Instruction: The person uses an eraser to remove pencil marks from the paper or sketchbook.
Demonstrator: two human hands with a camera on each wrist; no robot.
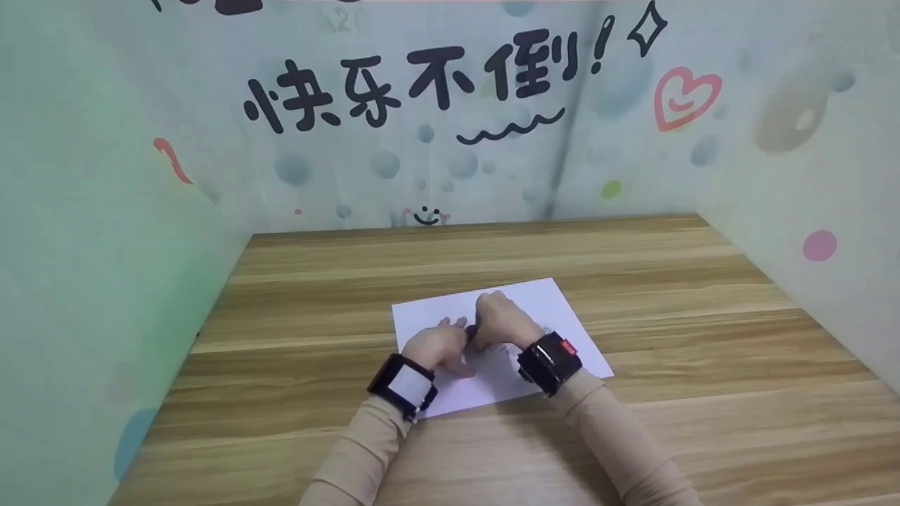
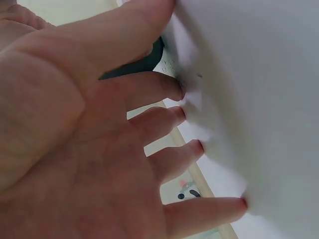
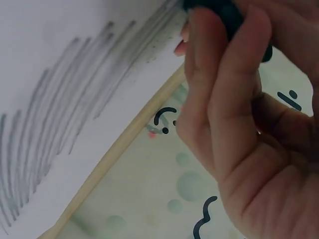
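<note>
I see a white paper sheet point(image 1: 555, 309) lying flat mid-tabletop point(image 1: 703, 337), pencil strokes point(image 3: 75, 99) shaded across it. My left hand point(image 1: 437, 346) presses straight, spread fingertips point(image 2: 174, 92) onto the sheet. My right hand point(image 1: 500, 318) grips a dark eraser point(image 3: 219, 12), curled fingers holding it against the paper.

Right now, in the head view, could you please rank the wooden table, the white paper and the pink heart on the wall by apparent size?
1. wooden table
2. white paper
3. pink heart; it sits farther from the camera, so its true size stays unsure.
</note>
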